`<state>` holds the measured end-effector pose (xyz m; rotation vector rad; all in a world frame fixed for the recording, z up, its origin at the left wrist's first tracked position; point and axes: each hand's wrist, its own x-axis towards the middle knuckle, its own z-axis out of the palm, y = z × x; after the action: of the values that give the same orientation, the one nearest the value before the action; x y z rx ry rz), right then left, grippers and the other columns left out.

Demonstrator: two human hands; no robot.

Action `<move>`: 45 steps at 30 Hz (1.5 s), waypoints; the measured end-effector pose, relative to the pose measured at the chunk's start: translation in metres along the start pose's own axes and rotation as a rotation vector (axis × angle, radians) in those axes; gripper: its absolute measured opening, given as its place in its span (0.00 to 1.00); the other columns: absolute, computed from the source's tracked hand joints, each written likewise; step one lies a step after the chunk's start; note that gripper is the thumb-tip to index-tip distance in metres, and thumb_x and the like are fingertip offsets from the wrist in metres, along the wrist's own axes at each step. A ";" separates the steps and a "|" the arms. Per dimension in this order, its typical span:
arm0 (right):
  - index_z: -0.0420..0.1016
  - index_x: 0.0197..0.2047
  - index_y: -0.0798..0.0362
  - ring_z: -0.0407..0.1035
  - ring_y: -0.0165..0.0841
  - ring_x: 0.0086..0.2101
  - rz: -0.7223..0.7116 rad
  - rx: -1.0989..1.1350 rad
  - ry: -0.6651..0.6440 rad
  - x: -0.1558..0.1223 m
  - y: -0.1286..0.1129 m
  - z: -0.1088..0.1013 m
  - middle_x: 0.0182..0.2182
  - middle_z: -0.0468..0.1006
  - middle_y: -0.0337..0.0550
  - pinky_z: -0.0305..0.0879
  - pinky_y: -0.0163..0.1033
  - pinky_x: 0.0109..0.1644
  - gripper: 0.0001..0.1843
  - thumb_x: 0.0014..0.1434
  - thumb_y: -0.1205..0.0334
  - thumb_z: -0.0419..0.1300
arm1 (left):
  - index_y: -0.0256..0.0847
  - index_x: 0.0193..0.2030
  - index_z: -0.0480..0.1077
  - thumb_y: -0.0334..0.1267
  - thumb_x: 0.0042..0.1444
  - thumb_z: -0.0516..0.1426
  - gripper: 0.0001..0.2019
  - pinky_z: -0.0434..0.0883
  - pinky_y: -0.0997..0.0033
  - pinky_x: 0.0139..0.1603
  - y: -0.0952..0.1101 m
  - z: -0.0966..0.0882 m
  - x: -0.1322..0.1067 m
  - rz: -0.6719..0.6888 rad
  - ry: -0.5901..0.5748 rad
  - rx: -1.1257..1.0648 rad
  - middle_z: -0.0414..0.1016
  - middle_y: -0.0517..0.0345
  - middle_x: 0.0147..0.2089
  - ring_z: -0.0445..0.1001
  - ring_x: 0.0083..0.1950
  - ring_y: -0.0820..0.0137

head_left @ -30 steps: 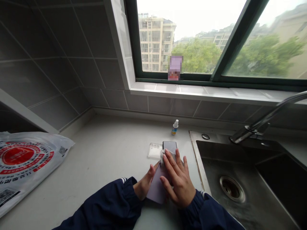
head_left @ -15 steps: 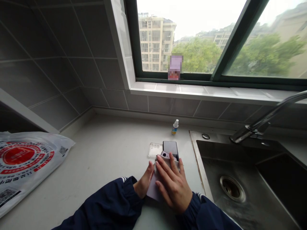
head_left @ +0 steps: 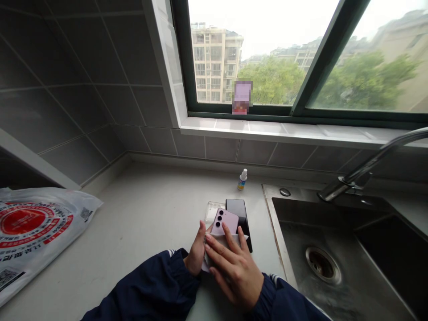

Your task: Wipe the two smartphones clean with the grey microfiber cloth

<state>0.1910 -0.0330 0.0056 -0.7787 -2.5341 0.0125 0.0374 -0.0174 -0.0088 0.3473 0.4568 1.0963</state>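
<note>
Fingers: While the right hand [head_left: 236, 269] lies with fingers outstretched and slightly parted over a pale wipe [head_left: 206, 265], the left hand [head_left: 194, 252] grasps the lilac phone [head_left: 229, 222] by its left side, thumb raised; its other fingers are mostly hidden.
Lilac phone: between the person's hands, back upward and slanted, with rounded corners and three dark lenses in a row; the pale wipe and right hand cover its lower part.
Black phone [head_left: 236, 209]: glossy, lying just beyond, partly hidden; whether the two phones touch cannot be told.
Counter [head_left: 150, 196]: pale and smooth, meeting grey wall tiles [head_left: 140, 102] at the back.
Window: dark green frame [head_left: 267, 110] above a white sill [head_left: 230, 125]; outside stand trees and a beige building.
Clear case [head_left: 211, 211]: transparent, flat beside the black phone.
Spray bottle [head_left: 242, 179]: upright, white-topped, blue and yellow label.
Sink [head_left: 277, 249]: steel, with a round drain [head_left: 323, 265] and a chrome faucet [head_left: 354, 174].
Plastic bag [head_left: 43, 223]: white, red-printed; its contents cannot be made out.
</note>
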 end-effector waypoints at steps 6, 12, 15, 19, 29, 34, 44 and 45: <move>0.67 0.64 0.49 0.36 0.51 0.70 -0.005 0.056 0.040 0.002 -0.008 0.003 0.67 0.60 0.34 0.22 0.67 0.71 0.26 0.63 0.66 0.56 | 0.29 0.64 0.63 0.66 0.59 0.45 0.42 0.66 0.52 0.61 0.009 0.005 0.000 -0.021 0.176 -0.020 0.79 0.35 0.48 0.77 0.52 0.52; 0.69 0.61 0.47 0.39 0.49 0.70 -0.017 0.081 0.037 0.001 -0.011 0.005 0.64 0.66 0.34 0.24 0.66 0.71 0.24 0.63 0.66 0.56 | 0.26 0.48 0.73 0.70 0.57 0.43 0.42 0.74 0.59 0.41 0.021 0.014 -0.001 0.030 0.257 0.013 0.79 0.37 0.39 0.79 0.36 0.57; 0.72 0.59 0.48 0.41 0.49 0.69 -0.006 0.080 0.099 0.000 -0.008 0.005 0.62 0.69 0.35 0.26 0.66 0.71 0.21 0.63 0.67 0.56 | 0.28 0.46 0.73 0.70 0.57 0.43 0.41 0.73 0.61 0.37 0.025 0.016 -0.001 0.081 0.257 0.003 0.79 0.38 0.39 0.78 0.34 0.58; 0.74 0.55 0.49 0.43 0.50 0.69 0.022 0.060 0.152 0.001 -0.001 0.003 0.61 0.70 0.35 0.29 0.66 0.71 0.19 0.62 0.69 0.56 | 0.27 0.50 0.72 0.69 0.57 0.44 0.41 0.74 0.56 0.43 0.028 0.015 0.001 0.154 0.287 0.036 0.79 0.35 0.42 0.79 0.40 0.53; 0.67 0.64 0.53 0.39 0.54 0.69 0.085 -0.041 0.093 -0.004 0.005 0.005 0.67 0.61 0.39 0.35 0.66 0.70 0.26 0.62 0.65 0.56 | 0.26 0.58 0.68 0.67 0.58 0.45 0.42 0.73 0.52 0.46 0.028 0.014 -0.001 0.137 0.267 -0.004 0.78 0.33 0.46 0.79 0.45 0.49; 0.53 0.71 0.57 0.36 0.57 0.69 0.176 -0.097 0.040 -0.006 0.010 0.012 0.70 0.51 0.46 0.41 0.67 0.68 0.33 0.66 0.57 0.54 | 0.35 0.68 0.59 0.64 0.61 0.45 0.39 0.67 0.49 0.58 0.018 0.013 0.000 0.090 0.147 -0.083 0.75 0.36 0.55 0.75 0.54 0.49; 0.38 0.75 0.55 0.33 0.55 0.70 0.418 -0.032 0.160 -0.007 0.014 0.017 0.71 0.47 0.53 0.45 0.71 0.65 0.34 0.71 0.54 0.42 | 0.40 0.72 0.51 0.64 0.61 0.45 0.39 0.68 0.49 0.57 0.004 0.009 -0.004 0.018 -0.183 0.050 0.70 0.35 0.61 0.75 0.56 0.50; 0.38 0.75 0.55 0.34 0.55 0.70 0.429 -0.021 0.181 -0.007 0.015 0.015 0.71 0.47 0.53 0.44 0.71 0.65 0.33 0.71 0.54 0.42 | 0.42 0.72 0.50 0.64 0.61 0.45 0.39 0.72 0.50 0.52 0.004 0.009 -0.005 -0.005 -0.213 0.075 0.71 0.36 0.60 0.77 0.51 0.51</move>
<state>0.1969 -0.0225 -0.0133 -1.2574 -2.1597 0.0555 0.0374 -0.0208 0.0019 0.5232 0.3100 1.0259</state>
